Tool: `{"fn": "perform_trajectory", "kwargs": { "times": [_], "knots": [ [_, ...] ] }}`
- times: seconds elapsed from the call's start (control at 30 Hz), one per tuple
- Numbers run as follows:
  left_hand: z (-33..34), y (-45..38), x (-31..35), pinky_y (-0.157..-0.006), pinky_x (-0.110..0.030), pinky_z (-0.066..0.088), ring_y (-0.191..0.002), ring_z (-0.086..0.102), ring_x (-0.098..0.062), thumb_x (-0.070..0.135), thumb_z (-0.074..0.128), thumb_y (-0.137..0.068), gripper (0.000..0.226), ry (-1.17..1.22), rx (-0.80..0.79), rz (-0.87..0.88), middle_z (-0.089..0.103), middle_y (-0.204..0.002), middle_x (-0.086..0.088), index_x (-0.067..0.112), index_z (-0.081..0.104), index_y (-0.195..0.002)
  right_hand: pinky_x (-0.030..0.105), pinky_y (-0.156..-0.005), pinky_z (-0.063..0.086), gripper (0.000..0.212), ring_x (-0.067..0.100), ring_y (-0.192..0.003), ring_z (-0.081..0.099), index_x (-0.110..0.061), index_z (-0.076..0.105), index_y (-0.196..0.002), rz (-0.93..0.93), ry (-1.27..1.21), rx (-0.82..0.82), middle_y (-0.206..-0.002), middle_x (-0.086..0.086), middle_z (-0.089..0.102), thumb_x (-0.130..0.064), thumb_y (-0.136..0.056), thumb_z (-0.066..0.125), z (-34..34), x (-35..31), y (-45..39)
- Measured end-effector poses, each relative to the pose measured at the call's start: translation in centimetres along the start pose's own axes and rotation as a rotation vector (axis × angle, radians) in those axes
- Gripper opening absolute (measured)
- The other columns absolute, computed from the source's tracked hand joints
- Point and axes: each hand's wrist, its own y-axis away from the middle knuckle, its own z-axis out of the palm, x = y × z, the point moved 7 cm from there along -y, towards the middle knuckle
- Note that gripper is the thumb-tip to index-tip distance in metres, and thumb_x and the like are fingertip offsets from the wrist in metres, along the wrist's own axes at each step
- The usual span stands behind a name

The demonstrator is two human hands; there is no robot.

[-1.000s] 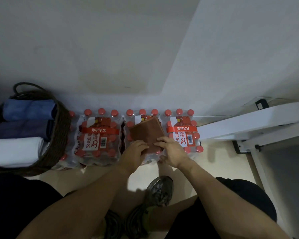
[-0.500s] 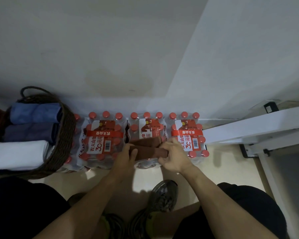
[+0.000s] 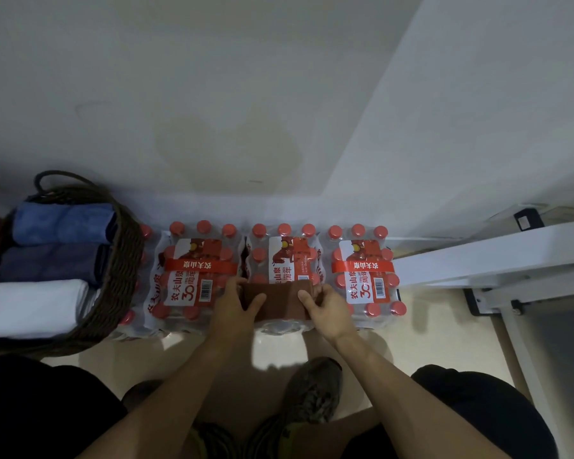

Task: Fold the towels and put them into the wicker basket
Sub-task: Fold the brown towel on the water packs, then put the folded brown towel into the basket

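Floor carries three shrink-wrapped bottle packs along the wall, beside a wicker basket holding blue, navy and white folded towels. A folded brown towel lies on the middle pack. The left hand and right hand each pinch one end.

Bare forearms, no sleeves reaching the wrists. Black shorts cover both thighs. Dark, mottled grey-brown lace-up sneakers with yellowish trim are on the feet.
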Motion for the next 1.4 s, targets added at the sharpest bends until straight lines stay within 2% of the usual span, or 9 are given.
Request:
{"fn": "perform_trajectory", "kwargs": {
  "times": [0.1, 0.27, 0.53, 0.67, 0.83, 1.0, 1.1, 1.2, 1.4],
  "knots": [
    [0.0, -0.3, -0.6, -0.068, -0.016, 0.049, -0.089, 0.058, -0.007, 0.044, 0.06, -0.09, 0.03, -0.097, 0.039, -0.043, 0.058, -0.102, 0.009, 0.03, 0.041, -0.108, 0.019, -0.07, 0.044, 0.031, 0.014, -0.09, 0.064, -0.021, 0.047, -0.109, -0.065, 0.112, 0.03, -0.098, -0.007, 0.065, -0.05, -0.099, 0.046, 0.0, -1.0, 0.4],
    [1.6, -0.2, -0.8, -0.086, -0.034, 0.053, -0.102, 0.063, -0.022, 0.049, 0.041, -0.098, 0.046, -0.389, -0.075, -0.135, 0.063, -0.114, -0.008, 0.012, 0.046, -0.124, 0.038, -0.087, 0.056, 0.03, 0.022, -0.103, 0.065, -0.018, 0.042, -0.121, -0.025, 0.086, 0.027, -0.115, 0.003, 0.065, -0.042, -0.103, 0.04, 0.5, -1.2, 1.6],
    [0.0, 0.6, 1.5, -0.085, -0.03, 0.053, -0.112, 0.062, -0.022, 0.027, 0.077, -0.08, 0.053, 0.1, -0.026, -0.137, 0.065, -0.12, 0.0, 0.017, 0.053, -0.126, 0.035, -0.089, 0.055, 0.021, 0.019, -0.105, 0.061, -0.019, 0.038, -0.117, 0.026, 0.067, -0.03, -0.115, 0.002, 0.056, -0.03, -0.102, 0.047, 0.0, -0.6, 2.6],
    [0.0, 1.2, 3.4, -0.085, -0.03, 0.056, -0.105, 0.063, -0.012, 0.018, 0.082, -0.073, 0.044, 0.15, -0.172, -0.062, 0.066, -0.107, 0.01, 0.024, 0.06, -0.111, 0.033, -0.104, 0.044, 0.075, 0.017, -0.122, 0.047, -0.026, 0.027, -0.14, -0.269, 0.321, 0.062, -0.135, -0.001, 0.035, -0.029, -0.081, 0.073, -1.8, -3.7, 3.1],
    [-1.6, 2.8, 7.6, -0.082, -0.019, 0.054, -0.099, 0.058, 0.002, 0.023, 0.083, -0.072, 0.041, -0.11, -0.341, 0.177, 0.063, -0.103, 0.017, 0.033, 0.056, -0.1, 0.033, -0.112, 0.031, 0.113, 0.009, -0.137, 0.028, -0.041, 0.017, -0.147, -0.551, 0.285, -0.137, -0.151, -0.012, 0.025, -0.061, -0.056, 0.08, -0.8, -8.6, 4.9],
    [-5.7, 4.8, 10.7, -0.08, -0.017, 0.055, -0.097, 0.06, 0.008, 0.027, 0.079, -0.076, 0.036, -0.236, -0.579, 0.3, 0.064, -0.102, 0.024, 0.041, 0.056, -0.1, 0.029, -0.087, 0.056, 0.066, -0.002, -0.097, 0.062, -0.043, 0.053, -0.118, -0.47, 0.225, -0.393, -0.109, -0.02, 0.065, -0.067, -0.061, 0.075, 2.3, -12.1, 6.5],
    [-11.0, 4.4, 12.0, -0.085, -0.017, 0.053, -0.101, 0.062, 0.004, 0.029, 0.077, -0.079, 0.035, -0.204, -0.618, 0.316, 0.066, -0.105, 0.022, 0.041, 0.058, -0.107, 0.028, -0.084, 0.058, 0.047, 0.002, -0.096, 0.067, -0.045, 0.06, -0.112, -0.387, -0.002, -0.535, -0.105, -0.018, 0.069, -0.062, -0.07, 0.075, 3.8, -14.0, 7.2],
    [-17.0, 2.7, 12.1, -0.08, -0.012, 0.052, -0.099, 0.062, 0.005, 0.029, 0.074, -0.082, 0.039, -0.195, -0.533, 0.305, 0.066, -0.105, 0.019, 0.037, 0.058, -0.116, 0.024, -0.082, 0.057, 0.03, 0.008, -0.103, 0.068, -0.047, 0.061, -0.111, -0.399, -0.187, -0.6, -0.111, -0.015, 0.07, -0.048, -0.083, 0.072, 4.8, -17.6, 7.6],
    [-27.8, -3.0, 7.5, -0.072, -0.018, 0.055, -0.09, 0.066, -0.009, 0.017, 0.065, -0.09, 0.034, 0.062, -0.147, 0.131, 0.067, -0.106, 0.001, 0.02, 0.059, -0.124, 0.043, -0.086, 0.059, 0.045, 0.029, -0.103, 0.07, -0.009, 0.062, -0.124, -0.129, -0.644, -0.547, -0.116, 0.014, 0.071, -0.034, -0.087, 0.071, 11.0, -24.5, 3.2]
  ]
}}
